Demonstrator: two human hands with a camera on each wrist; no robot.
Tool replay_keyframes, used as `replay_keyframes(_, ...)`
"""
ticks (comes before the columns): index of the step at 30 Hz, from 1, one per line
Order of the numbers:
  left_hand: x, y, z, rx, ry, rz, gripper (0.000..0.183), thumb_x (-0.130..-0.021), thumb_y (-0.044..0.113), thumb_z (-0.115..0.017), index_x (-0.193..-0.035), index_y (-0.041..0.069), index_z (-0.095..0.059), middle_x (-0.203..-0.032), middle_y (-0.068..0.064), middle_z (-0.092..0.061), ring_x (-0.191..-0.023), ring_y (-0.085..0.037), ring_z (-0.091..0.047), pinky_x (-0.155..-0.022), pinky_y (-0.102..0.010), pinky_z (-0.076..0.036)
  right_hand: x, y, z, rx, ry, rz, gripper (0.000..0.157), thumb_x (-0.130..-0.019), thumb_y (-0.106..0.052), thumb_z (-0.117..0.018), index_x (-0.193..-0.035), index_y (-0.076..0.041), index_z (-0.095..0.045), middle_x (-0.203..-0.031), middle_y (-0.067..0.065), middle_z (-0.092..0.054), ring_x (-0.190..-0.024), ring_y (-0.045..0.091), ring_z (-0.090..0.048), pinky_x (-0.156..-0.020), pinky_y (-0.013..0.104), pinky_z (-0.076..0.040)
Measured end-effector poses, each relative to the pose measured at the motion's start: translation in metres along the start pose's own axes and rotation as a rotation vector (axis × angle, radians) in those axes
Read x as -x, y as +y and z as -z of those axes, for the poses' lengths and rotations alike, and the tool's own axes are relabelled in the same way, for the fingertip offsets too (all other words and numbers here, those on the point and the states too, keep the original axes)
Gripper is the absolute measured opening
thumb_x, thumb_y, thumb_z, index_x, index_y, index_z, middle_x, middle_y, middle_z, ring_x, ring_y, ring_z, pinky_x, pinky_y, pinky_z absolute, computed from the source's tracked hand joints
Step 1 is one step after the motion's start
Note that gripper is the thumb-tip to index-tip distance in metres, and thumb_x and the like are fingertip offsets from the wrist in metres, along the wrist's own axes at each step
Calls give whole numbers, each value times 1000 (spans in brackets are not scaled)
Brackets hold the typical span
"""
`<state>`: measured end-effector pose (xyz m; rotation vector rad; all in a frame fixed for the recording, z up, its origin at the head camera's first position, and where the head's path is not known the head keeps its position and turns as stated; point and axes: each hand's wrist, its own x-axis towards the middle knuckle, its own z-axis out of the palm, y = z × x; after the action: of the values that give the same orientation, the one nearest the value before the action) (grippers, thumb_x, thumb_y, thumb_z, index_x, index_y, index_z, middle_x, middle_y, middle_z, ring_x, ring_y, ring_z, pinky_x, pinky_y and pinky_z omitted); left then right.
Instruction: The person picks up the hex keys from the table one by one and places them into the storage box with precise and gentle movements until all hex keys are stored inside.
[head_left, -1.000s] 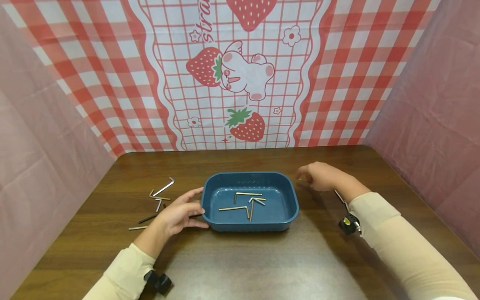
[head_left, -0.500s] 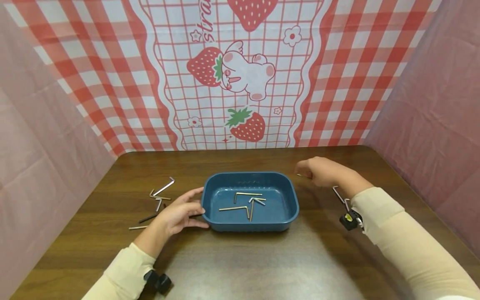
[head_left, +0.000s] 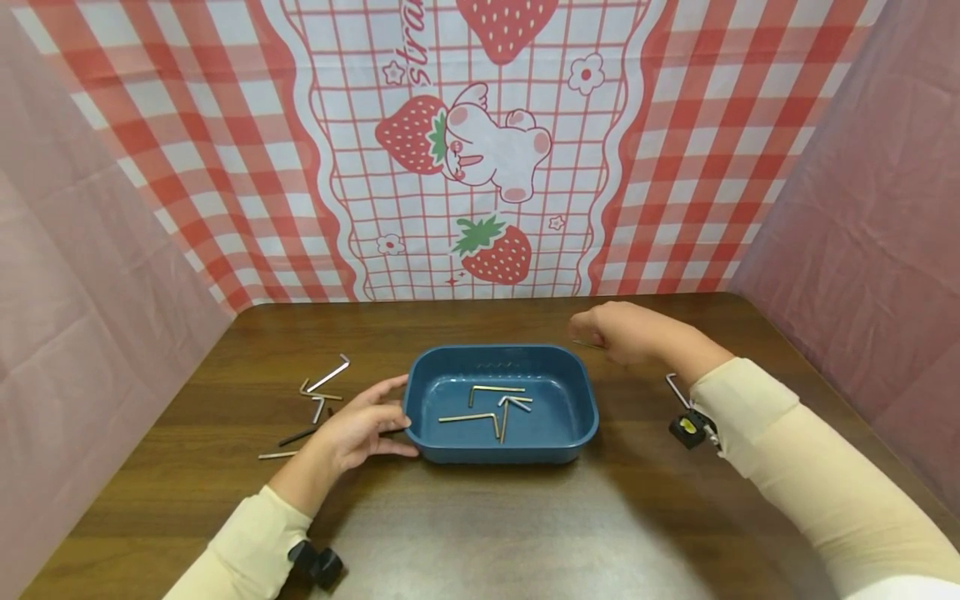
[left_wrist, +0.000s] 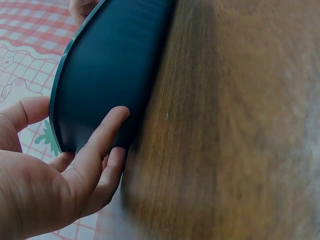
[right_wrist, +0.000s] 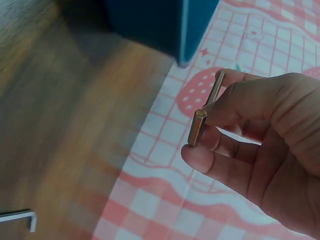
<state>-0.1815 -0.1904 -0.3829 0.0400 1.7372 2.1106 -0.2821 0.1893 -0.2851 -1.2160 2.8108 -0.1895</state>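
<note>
A blue rectangular tray (head_left: 498, 454) stands mid-table with several gold and silver hex keys (head_left: 467, 417) lying in it. My left hand (head_left: 367, 429) rests against its left end; in the left wrist view the spread, mostly straight fingers (left_wrist: 95, 142) touch the outer wall and rim. Beyond the tray's far right corner, my right hand (head_left: 626, 332) is raised and pinches a gold L-shaped hex key (right_wrist: 197, 129) between thumb and fingers. Its bent short arm points toward the camera in the right wrist view.
Left of the tray lie several loose hex keys (head_left: 328, 375), silver, gold and black, partly behind the left hand. A silver hex key (head_left: 677, 390) lies on the right under the right forearm. A checked strawberry cloth (head_left: 495, 167) hangs behind the table.
My right hand has risen and moved left toward the tray's far right corner with the gold hex key, uncovering silver hex key on the right. The left hand and tray have stayed put.
</note>
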Motion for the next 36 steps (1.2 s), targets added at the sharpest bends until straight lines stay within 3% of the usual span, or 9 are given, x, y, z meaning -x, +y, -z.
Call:
replay_keyframes(4,0,0,0,0,0,0,80,-81,-7,-52,-153,5,-20,-125,-27,-49,-90,-25,-63,-79,-55,-56,-7,-11,6,18,-26,17,46,-78,15,-58,-115,-9,-67,-66,-4,-46,-63,13,-45,-59,30,-43)
replay_keyframes(10,0,0,0,-1,2,2,80,-81,-7,-51,-153,5,-20,-124,-26,-50,-90,-25,-63,-79,-56,-56,-19,-29,12,17,-58,53,40,-82,11,-61,-116,-10,-67,-69,-2,-49,-66,14,-47,-59,29,-43)
replay_keyframes(17,-1,0,0,-3,3,0,79,-81,-7,-51,-153,5,-20,-125,-26,-49,-90,-25,-63,-79,-56,-56,-35,-51,15,9,-102,70,51,-76,16,-59,-119,-10,-66,-71,0,-51,-67,16,-48,-56,27,-42)
replay_keyframes(21,-1,-1,0,-7,-9,-9,80,-80,-8,-51,-153,4,-20,-114,-21,-55,-87,-23,-62,-79,-56,-56,-45,-61,13,38,-132,103,53,-75,16,-58,-120,-10,-66,-77,3,-57,-70,17,-49,-58,28,-42)
replay_keyframes(27,-1,-2,0,-5,-21,-18,81,-79,-8,-51,-153,3,-19,-109,-17,-58,-87,-24,-62,-78,-55,-56,-56,-75,9,93,-175,141,49,-78,14,-62,-120,-12,-66,-72,0,-53,-69,15,-48,-59,28,-43)
replay_keyframes(36,-1,-1,1,2,-26,-17,81,-79,-7,-51,-153,3,-19,-111,-18,-58,-88,-24,-63,-79,-55,-56,-73,-89,4,79,-207,167,47,-81,11,-63,-121,-14,-67,-64,-3,-47,-70,14,-48,-65,29,-45)
